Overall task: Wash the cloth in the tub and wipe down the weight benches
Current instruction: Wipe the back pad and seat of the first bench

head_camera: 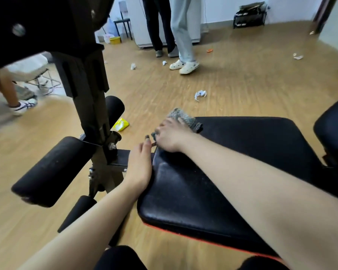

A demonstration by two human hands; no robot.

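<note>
A black padded weight bench seat [232, 172] with a red lower edge fills the lower right. A grey cloth [183, 117] lies crumpled on the seat's far left corner. My right hand [172, 135] presses down on the cloth, fingers curled over it. My left hand [140, 164] rests against the seat's left edge, fingertips close to the cloth's near end; whether they pinch it is unclear. No tub is in view.
The bench's black upright frame [86, 84] and foam roller pads [53, 170] stand to the left. Paper scraps [200, 94] and a yellow packet [121, 124] litter the wooden floor. Two people's legs [174, 36] stand at the back; another person's leg [10, 90] is at left.
</note>
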